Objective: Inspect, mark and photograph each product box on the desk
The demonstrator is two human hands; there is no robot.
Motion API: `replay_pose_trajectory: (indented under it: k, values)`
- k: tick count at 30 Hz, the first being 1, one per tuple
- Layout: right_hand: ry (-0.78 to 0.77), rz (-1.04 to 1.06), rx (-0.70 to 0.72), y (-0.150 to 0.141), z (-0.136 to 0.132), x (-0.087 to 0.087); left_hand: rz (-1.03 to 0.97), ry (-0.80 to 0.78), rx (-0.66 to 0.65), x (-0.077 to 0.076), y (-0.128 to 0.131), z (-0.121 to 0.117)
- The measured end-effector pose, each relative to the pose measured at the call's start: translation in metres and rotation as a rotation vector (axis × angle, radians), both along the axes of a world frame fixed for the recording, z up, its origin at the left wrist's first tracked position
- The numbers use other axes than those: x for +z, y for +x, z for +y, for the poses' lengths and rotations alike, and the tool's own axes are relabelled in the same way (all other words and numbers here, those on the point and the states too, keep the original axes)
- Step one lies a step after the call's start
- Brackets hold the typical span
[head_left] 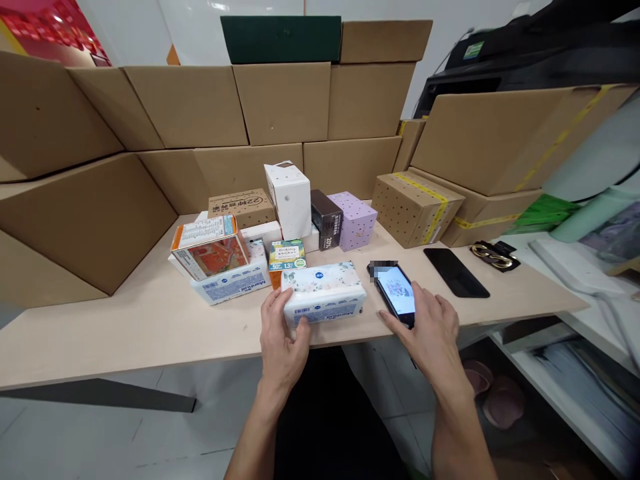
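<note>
My left hand (pixel 284 332) holds the left end of a white tissue pack (pixel 324 287) with a floral top and blue print, thumb on its front side. The pack is near the table's front edge. My right hand (pixel 428 327) grips the lower end of a black phone (pixel 397 293) with a lit screen, thumb on one side and fingers on the other. Part of the phone's lower end is hidden by the hand. Just behind the tissue pack stands a small yellow-green and orange box (pixel 287 256).
Behind stand a second tissue pack (pixel 235 283) under an orange box (pixel 213 247), a tall white box (pixel 290 200), a dark brown box (pixel 327 220) and a purple box (pixel 357 223). A dark phone (pixel 456 272) lies at right. Large cartons (pixel 280 103) wall the table's back.
</note>
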State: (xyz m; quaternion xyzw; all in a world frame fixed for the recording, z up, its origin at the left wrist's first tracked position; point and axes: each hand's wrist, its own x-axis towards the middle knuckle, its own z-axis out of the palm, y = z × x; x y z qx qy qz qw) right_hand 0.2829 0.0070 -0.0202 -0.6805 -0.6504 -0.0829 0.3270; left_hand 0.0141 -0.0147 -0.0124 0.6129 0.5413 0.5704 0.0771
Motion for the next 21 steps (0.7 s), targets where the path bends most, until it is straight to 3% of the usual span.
replay_pose_trajectory:
  k: [3, 7, 10, 16, 21]
  values:
    - [-0.03, 0.106, 0.166, -0.005, -0.001, 0.024, -0.039, -0.027, -0.023, -0.005, -0.002, 0.0]
    - [-0.372, 0.369, 0.624, -0.021, 0.019, 0.057, -0.071, -0.028, -0.026, -0.011, -0.006, 0.0]
    - [-0.512, 0.352, 0.835, -0.032, 0.041, 0.074, -0.076, -0.03, -0.033, -0.018, -0.011, -0.001]
    - [-0.585, 0.269, 1.032, -0.04, 0.059, 0.085, -0.157, -0.002, -0.028, -0.028, -0.015, -0.008]
    - [-0.538, 0.261, 1.027, -0.033, 0.051, 0.09, -0.339, 0.057, -0.011, -0.015, -0.012, -0.009]
